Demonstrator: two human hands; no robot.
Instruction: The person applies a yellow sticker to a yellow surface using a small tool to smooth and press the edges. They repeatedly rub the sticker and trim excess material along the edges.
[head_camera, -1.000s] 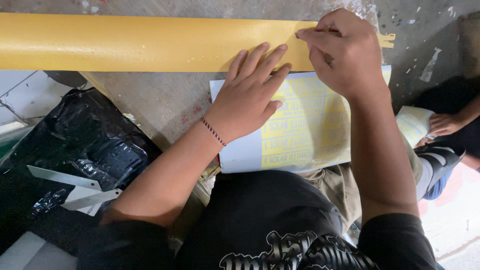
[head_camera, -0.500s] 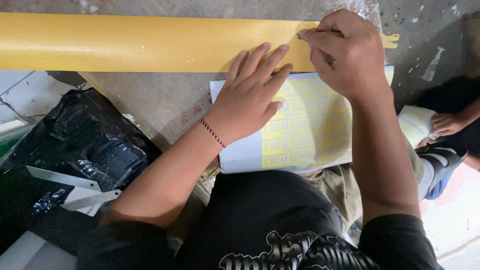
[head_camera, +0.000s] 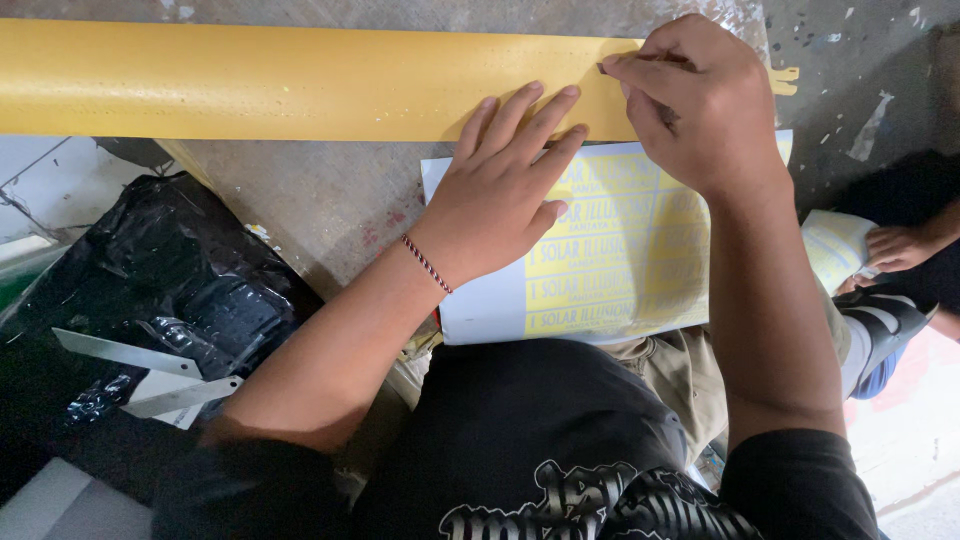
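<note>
Looked down from the head view. Found the left hand (head_camera: 500, 195) open, fingers spread flat, fingertips on the lower edge of the yellow beam (head_camera: 250, 80), palm over the top of the sticker sheet (head_camera: 620, 270); gripped nothing, just pinned things down. Caught the right hand (head_camera: 690, 110) closed in a pinch on a thin dark piece (head_camera: 640, 62) held against the beam's face, just above the sheet. Judged this as the middle of fixing or trimming something on the beam (a fiddly bit). Called for a steady pinch and a firm bracing hand next, going by the pose.

Could not tell what the pinched piece really was: mostly buried under knuckles. Lost the sheet's lower edge behind the lap, its top left under the palm. Spotted metal strips (head_camera: 125, 352) on a black bag (head_camera: 150, 290), and another person's hand (head_camera: 900, 245) at the right edge.
</note>
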